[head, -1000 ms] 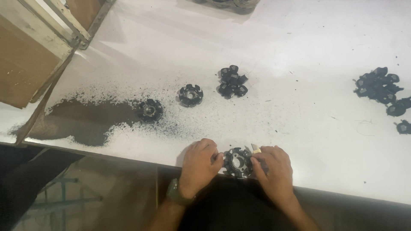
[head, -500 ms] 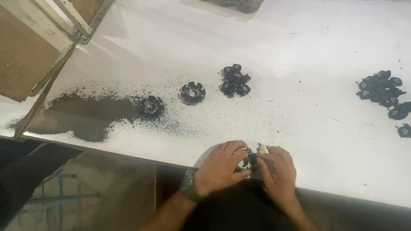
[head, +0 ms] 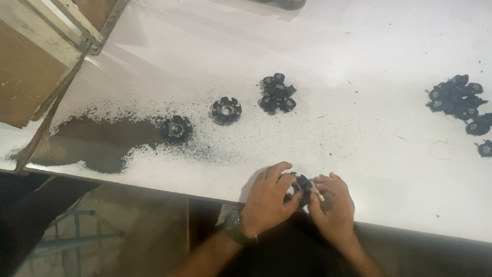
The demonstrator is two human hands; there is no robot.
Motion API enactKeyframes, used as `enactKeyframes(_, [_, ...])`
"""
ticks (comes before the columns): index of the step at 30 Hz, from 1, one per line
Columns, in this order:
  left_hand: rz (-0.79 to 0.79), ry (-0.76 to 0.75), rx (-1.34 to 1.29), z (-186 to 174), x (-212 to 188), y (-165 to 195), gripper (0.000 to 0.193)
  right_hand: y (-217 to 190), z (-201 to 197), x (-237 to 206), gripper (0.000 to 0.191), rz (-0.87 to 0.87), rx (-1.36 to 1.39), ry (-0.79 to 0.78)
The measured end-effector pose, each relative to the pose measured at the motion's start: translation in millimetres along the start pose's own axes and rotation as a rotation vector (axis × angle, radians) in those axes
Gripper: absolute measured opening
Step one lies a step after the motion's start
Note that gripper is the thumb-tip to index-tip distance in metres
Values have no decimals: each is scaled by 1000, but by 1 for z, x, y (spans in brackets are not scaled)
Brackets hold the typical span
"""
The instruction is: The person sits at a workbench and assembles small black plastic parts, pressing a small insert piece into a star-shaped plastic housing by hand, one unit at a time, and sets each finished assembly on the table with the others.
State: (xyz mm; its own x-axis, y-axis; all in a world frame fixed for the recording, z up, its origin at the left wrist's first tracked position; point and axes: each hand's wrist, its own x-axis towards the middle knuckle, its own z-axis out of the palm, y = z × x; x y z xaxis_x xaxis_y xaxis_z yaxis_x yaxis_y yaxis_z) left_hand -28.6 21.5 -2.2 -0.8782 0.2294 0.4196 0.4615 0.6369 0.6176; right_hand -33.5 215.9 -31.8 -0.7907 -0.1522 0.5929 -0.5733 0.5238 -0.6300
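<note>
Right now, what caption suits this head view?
Both hands, left hand and right hand, grip a black toothed part at the white table's edge.

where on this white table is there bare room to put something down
The widest bare stretch of the white table lies between the middle cluster of black round parts and the right-hand pile of black parts, reaching the near edge right of the right hand. The left is crowded: dark powder patch and two black toothed rings.

Black toothed ring point(head: 301, 185) (table edge)
</note>
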Motion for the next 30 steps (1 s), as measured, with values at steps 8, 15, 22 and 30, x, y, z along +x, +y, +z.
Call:
enactKeyframes(8, [-99,6,-15,11,-2,-2,20,-3,1,7,27,-40,-32,-95])
enactKeyframes(15, [-63,126,-34,17,-9,-7,16,-4,0,8,27,-47,-108,-122])
enactKeyframes(22, [-56,133,-20,18,-7,-8,13,-8,2,6,29,-29,-135,-100])
enactKeyframes(30, [-34,83,-1,7,-2,-1,13,-9,1,10,27,13,-104,-74])
